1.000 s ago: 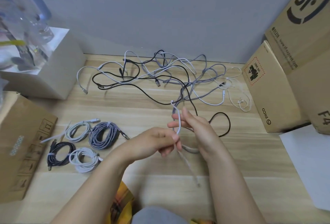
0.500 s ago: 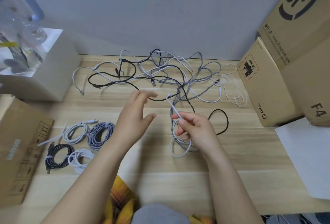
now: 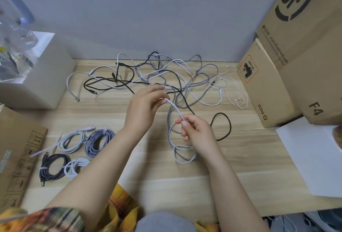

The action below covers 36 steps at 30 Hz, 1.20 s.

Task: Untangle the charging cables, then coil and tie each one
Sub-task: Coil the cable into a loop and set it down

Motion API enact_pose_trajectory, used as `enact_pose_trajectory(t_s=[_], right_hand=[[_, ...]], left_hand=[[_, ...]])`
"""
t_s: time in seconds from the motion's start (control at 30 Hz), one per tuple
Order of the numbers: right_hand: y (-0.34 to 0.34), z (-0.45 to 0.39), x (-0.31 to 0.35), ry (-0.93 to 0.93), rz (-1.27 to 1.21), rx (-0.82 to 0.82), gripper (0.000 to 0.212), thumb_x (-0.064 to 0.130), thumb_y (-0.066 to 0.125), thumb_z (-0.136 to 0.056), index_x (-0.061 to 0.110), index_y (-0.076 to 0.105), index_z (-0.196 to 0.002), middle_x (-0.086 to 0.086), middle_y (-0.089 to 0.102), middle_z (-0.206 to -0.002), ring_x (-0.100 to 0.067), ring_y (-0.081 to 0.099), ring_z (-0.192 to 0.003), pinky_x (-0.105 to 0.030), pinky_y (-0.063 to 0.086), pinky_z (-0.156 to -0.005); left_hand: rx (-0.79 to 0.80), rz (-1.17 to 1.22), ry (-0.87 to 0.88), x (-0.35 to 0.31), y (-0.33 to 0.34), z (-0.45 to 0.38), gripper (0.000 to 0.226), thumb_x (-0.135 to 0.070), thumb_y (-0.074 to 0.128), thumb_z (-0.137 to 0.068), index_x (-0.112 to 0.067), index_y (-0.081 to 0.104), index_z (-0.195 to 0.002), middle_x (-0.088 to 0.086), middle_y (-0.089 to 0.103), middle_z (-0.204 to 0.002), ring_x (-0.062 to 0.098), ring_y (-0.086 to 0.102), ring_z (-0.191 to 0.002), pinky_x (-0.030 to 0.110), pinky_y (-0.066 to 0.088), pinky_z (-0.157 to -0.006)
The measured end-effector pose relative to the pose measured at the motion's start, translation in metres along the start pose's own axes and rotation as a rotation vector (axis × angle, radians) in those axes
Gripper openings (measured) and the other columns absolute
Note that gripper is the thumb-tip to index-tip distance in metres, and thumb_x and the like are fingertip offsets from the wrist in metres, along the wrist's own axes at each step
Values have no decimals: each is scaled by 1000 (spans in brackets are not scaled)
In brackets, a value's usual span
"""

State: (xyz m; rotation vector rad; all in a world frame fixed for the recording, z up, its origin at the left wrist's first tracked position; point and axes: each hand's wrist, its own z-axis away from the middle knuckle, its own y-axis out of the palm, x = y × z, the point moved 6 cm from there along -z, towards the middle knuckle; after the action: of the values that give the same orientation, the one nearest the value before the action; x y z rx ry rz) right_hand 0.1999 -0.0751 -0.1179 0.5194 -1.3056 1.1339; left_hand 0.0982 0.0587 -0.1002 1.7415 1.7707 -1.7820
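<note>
Right hand (image 3: 196, 130): we pinch a white tie strip (image 3: 174, 108) at its lower end between thumb and forefinger; the strip rises slanted up and to the left.
Left hand (image 3: 146, 106): our fingers are loosely curled and gripping nothing, their tips just beside the strip's upper end; we cannot tell whether they touch it.
Grey braided cable (image 3: 183, 155): we see it partly looped on the bench (image 3: 240, 157) beneath our right hand, its length running up into the tangle.
Tangled cables (image 3: 166, 78): white, grey and black leads lie crossed over one another at the back of the bench, near the wall.
Black cable loop (image 3: 224, 126): lies just to the right of our right hand.
Coiled cables (image 3: 77, 152): four tied bundles, two white, one black, one blue-white braided, sit together at the left of the bench.
Cardboard boxes (image 3: 266, 91): stand along the right side.
White box (image 3: 42, 82): at the back left corner.
</note>
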Motion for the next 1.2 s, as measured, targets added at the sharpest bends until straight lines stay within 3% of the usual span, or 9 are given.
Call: enact_pose_trajectory(t_s=[0.2, 0.3, 0.43, 0.6, 0.77, 0.87, 0.97, 1.07, 1.2], right_hand=[[19, -19, -23, 142, 31, 30, 21, 13, 43, -98, 22, 61, -91, 1, 49, -59, -7, 42, -45, -12, 32, -43], [22, -22, -19, 121, -10, 28, 26, 13, 42, -98, 27, 60, -85, 2, 48, -58, -5, 40, -41, -12, 31, -41], [8, -25, -14, 64, -101, -148, 31, 11, 42, -98, 29, 62, -80, 3, 42, -58, -4, 34, -43, -20, 29, -44], [-9, -25, 10, -105, -122, -273, 23, 13, 47, -97, 24, 67, -91, 14, 48, -53, 0, 38, -42, -12, 28, -48], [-16, -26, 21, -113, -213, -233, 19, 13, 48, -96, 18, 64, -86, 22, 52, -47, 3, 44, -41, -8, 32, -41], [-21, -27, 6, -58, -228, -314, 17, 12, 53, -94, 20, 62, -81, 17, 45, -41, -1, 36, -37, -10, 26, -41], [-14, -24, -6, -24, -162, -238, 23, 10, 57, -92, 23, 60, -73, 15, 39, -39, -1, 29, -37, -12, 22, -42], [7, -12, -10, 82, -165, 4, 27, 12, 50, -96, 23, 61, -74, 12, 41, -44, 1, 33, -34, -10, 22, -39], [27, 3, -13, 271, -369, 278, 24, 23, 40, -100, 19, 60, -88, 7, 24, -51, 1, 14, -35, -10, 9, -35]], left_hand=[[187, -115, -168, 33, 23, -14, 9, -15, 65, -85, -17, 72, -91, 2, 68, -106, 24, 59, -107, 37, 44, -88], [97, -114, -30, 24, 14, -18, 6, -15, 64, -86, -13, 70, -88, 3, 68, -89, 26, 60, -90, 39, 46, -78], [136, -107, -120, 26, 7, -13, 18, -28, 59, -91, -15, 66, -80, -4, 53, -65, 16, 49, -67, 33, 38, -64], [387, 344, -484, 17, 20, 18, 43, -39, 51, -94, -15, 53, -58, -7, 44, -45, 7, 38, -47, 21, 31, -48], [635, 1105, -726, -18, 37, 51, 28, -40, 55, -85, -16, 47, -75, -7, 13, -49, 9, 10, -41, 15, 16, -40], [683, 1376, -718, -39, 45, 63, 14, -29, 50, -86, -16, 49, -82, -11, 20, -47, 2, 13, -37, 11, 15, -37], [591, 1603, -603, -59, 35, 52, 10, -23, 58, -87, -14, 56, -87, -11, 35, -46, 0, 19, -34, 12, 20, -36], [355, 1576, -564, -60, 20, 31, 22, -19, 42, -87, -9, 54, -103, -9, 37, -48, -3, 24, -32, 13, 19, -36], [137, 1585, -528, -46, 9, 16, 26, -12, 36, -92, -10, 52, -113, -8, 46, -56, 0, 36, -37, 13, 32, -40]])
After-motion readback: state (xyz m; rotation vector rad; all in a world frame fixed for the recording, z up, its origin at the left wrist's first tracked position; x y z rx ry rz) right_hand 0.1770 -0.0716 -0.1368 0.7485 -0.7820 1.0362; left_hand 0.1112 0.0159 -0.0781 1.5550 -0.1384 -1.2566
